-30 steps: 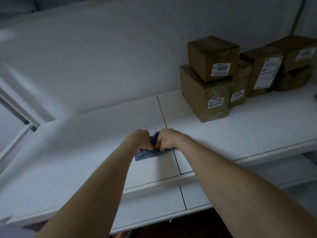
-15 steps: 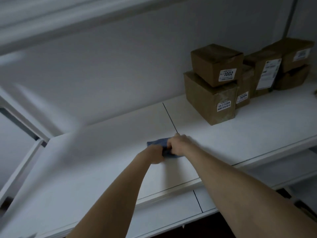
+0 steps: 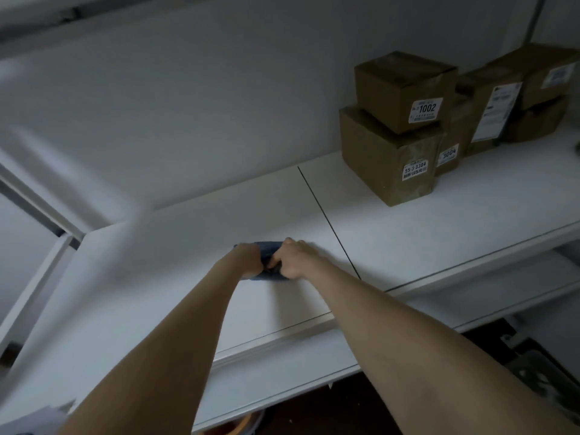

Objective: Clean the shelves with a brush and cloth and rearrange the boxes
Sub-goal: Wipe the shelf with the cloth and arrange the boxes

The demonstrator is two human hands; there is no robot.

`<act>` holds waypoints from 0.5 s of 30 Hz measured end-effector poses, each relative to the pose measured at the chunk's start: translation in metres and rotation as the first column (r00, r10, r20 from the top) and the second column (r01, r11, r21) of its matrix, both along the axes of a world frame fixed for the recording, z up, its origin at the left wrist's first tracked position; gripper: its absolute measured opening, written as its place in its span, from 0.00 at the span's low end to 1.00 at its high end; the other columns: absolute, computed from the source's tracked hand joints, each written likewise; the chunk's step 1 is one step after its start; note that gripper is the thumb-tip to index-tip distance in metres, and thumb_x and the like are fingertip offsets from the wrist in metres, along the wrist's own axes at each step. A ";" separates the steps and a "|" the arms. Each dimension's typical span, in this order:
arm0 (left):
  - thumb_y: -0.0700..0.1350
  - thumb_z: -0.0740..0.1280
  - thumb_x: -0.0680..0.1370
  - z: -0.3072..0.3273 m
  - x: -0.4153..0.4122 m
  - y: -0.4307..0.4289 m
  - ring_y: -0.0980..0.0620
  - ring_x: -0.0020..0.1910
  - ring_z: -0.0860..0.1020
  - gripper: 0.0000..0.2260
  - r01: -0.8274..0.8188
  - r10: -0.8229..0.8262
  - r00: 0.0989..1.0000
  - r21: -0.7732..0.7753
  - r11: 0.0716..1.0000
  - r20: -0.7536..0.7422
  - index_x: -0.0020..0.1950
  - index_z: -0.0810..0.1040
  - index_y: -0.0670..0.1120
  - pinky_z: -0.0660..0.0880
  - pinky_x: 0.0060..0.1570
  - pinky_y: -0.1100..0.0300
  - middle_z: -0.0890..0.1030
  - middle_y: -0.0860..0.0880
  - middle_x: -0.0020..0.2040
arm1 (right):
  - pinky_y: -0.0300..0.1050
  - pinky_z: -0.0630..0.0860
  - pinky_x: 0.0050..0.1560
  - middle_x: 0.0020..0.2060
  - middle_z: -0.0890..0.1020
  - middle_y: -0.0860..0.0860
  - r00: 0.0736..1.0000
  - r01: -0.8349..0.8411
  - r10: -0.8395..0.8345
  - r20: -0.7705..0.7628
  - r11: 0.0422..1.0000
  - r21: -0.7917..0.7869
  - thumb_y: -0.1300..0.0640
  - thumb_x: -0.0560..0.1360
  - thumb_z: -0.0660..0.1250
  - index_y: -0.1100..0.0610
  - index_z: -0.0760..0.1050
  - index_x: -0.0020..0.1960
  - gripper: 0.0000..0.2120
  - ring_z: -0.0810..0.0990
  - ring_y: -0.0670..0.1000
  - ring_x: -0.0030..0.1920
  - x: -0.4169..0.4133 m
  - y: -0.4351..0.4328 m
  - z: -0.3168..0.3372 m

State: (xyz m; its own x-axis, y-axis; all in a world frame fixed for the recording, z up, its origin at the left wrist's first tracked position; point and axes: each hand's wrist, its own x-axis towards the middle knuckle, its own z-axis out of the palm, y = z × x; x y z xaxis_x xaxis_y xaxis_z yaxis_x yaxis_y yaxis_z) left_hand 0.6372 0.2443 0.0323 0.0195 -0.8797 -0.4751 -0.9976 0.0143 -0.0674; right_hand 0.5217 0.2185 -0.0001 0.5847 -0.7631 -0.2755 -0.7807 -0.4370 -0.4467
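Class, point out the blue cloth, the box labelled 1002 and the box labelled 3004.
blue cloth point(image 3: 270, 248): head view, exposed upper edge.
box labelled 1002 point(image 3: 420, 89): head view, labelled face, above the label.
box labelled 3004 point(image 3: 453, 133): head view, visible front face.

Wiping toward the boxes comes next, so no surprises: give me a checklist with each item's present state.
1. Grip: left hand and right hand both hold the cloth: ok.
2. The cloth lies bunched on the shelf: ok.
3. Shelf bare between the cloth and the 55-3-3304 box: ok.
4. The 1002 box rests on the 55-3-3304 box: ok.
5. A brush in sight: not ok, none visible.
6. Shelf surface clean: cannot tell, too dim.
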 end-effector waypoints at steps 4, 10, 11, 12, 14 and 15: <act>0.55 0.66 0.75 0.002 -0.048 -0.005 0.51 0.50 0.77 0.20 0.176 -0.177 0.983 -0.030 0.984 -0.053 0.66 0.68 0.54 0.72 0.49 0.61 0.78 0.53 0.54 | 0.46 0.79 0.41 0.46 0.83 0.58 0.995 0.100 -0.094 -0.045 0.981 0.168 0.64 0.69 0.69 0.54 0.80 0.59 0.18 0.81 0.55 0.38 -0.054 -0.002 0.015; 0.38 0.60 0.79 -0.019 -0.106 -0.004 0.52 0.48 0.69 0.14 0.034 -0.048 0.982 -0.080 0.996 -0.182 0.65 0.74 0.41 0.66 0.48 0.63 0.74 0.47 0.53 | 0.46 0.80 0.51 0.46 0.83 0.56 0.932 0.249 -0.184 -0.311 0.951 0.184 0.58 0.68 0.75 0.61 0.79 0.58 0.19 0.82 0.54 0.46 -0.103 -0.013 0.022; 0.38 0.60 0.79 -0.019 -0.109 -0.001 0.51 0.49 0.70 0.15 0.000 -0.019 0.974 -0.083 0.997 -0.226 0.65 0.74 0.41 0.65 0.49 0.63 0.76 0.45 0.57 | 0.46 0.79 0.54 0.46 0.82 0.56 0.915 0.265 -0.178 -0.362 0.942 0.208 0.57 0.70 0.75 0.62 0.78 0.59 0.20 0.81 0.53 0.47 -0.102 -0.014 0.022; 0.39 0.59 0.80 -0.018 -0.109 0.004 0.50 0.51 0.72 0.15 -0.033 0.009 0.965 -0.085 0.996 -0.262 0.66 0.73 0.42 0.66 0.49 0.63 0.77 0.44 0.60 | 0.46 0.77 0.57 0.45 0.81 0.55 0.894 0.284 -0.161 -0.419 0.926 0.249 0.57 0.72 0.74 0.63 0.77 0.61 0.20 0.80 0.52 0.48 -0.097 -0.014 0.023; 0.40 0.57 0.81 -0.018 -0.102 0.009 0.47 0.58 0.75 0.15 -0.091 0.059 0.951 -0.094 0.991 -0.303 0.66 0.73 0.42 0.67 0.49 0.62 0.77 0.44 0.62 | 0.45 0.74 0.62 0.43 0.79 0.54 0.863 0.305 -0.102 -0.494 0.886 0.350 0.55 0.74 0.71 0.61 0.75 0.61 0.18 0.77 0.51 0.51 -0.079 -0.011 0.025; 0.41 0.58 0.81 -0.020 -0.095 0.010 0.46 0.59 0.76 0.14 -0.118 0.087 0.958 -0.098 0.988 -0.273 0.64 0.75 0.41 0.68 0.48 0.61 0.78 0.43 0.61 | 0.45 0.73 0.63 0.41 0.78 0.53 0.861 0.297 -0.071 -0.504 0.874 0.384 0.54 0.75 0.70 0.59 0.75 0.59 0.15 0.76 0.51 0.52 -0.068 -0.008 0.026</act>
State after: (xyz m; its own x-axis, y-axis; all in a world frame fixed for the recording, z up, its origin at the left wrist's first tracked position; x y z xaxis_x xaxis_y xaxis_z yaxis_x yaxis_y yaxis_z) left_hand 0.5425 0.2547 0.0121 -0.0017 -0.9276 -0.3736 -0.9750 -0.0814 0.2066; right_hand 0.4532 0.2107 0.0259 0.1626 -0.5764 -0.8009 -0.9865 -0.1116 -0.1200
